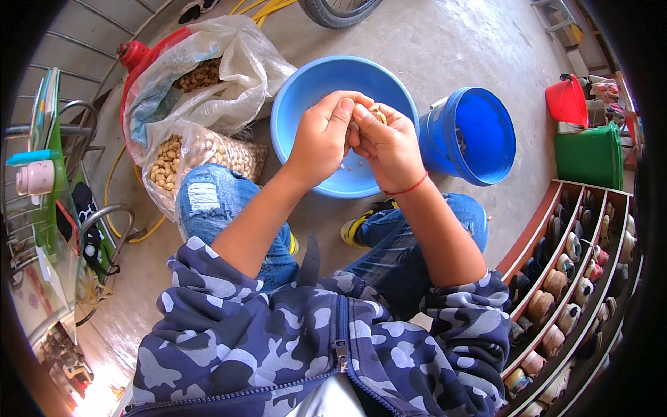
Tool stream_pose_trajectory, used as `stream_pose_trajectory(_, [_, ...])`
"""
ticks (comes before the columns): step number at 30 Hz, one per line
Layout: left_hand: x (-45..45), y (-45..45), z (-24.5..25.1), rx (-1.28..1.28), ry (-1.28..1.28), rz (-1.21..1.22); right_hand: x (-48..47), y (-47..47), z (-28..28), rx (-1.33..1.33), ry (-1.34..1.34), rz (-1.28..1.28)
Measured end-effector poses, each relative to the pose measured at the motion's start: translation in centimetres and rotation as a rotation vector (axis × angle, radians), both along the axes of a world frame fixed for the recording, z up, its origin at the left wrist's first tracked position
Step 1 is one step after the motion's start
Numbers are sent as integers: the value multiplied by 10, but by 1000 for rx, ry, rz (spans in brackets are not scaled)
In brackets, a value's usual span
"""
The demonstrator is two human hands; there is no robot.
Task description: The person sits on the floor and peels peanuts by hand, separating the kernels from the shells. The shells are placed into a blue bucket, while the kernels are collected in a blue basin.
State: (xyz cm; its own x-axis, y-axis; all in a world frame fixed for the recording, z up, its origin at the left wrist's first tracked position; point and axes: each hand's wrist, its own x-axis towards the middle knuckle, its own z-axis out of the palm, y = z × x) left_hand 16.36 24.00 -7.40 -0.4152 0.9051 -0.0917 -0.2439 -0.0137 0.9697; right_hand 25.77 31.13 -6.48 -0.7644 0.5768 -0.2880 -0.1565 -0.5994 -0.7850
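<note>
Above a light blue plastic basin (292, 78), my left hand (320, 135) and my right hand (388, 143) meet, thumbs side by side. A yellowish piece that looks like peanut shell (379, 115) is held in the curled fingers of my right hand. The fingers hide what my left hand may hold. Several small pinkish peanut kernels (350, 167) lie in the basin below. Left of it, a clear plastic bag holds unshelled peanuts (221, 151), and behind that an open woven sack (245, 68) contains more peanuts. Right of the basin, a blue bucket (484, 136) leans tilted, with some kernels inside.
A shoe rack (531, 292) with many shoes stands at the right, below a green bin (589, 156) and a red bucket (567, 101). A bicycle tyre (338, 15) is beyond the basin. A yellow hose (112, 208) and a glass-topped metal stand (62, 234) are at the left.
</note>
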Motion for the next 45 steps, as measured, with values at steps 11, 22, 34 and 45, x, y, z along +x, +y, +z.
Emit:
stream_pose_trajectory(11, [-5,5,-3,-22,-267,115,-3,-5,-6,-79,-8,-54])
stream_pose_trajectory(22, [-15,13,-29,-162,418,225,-1,6,-13,-258,-12,-199])
stream_pose_trajectory(34, [-17,4,-8,-150,-43,-177,2,15,-20,-63,-81,73])
stream_pose_trajectory(45, [-24,0,-6,-181,-376,-335,2,17,-11,-11,-117,73])
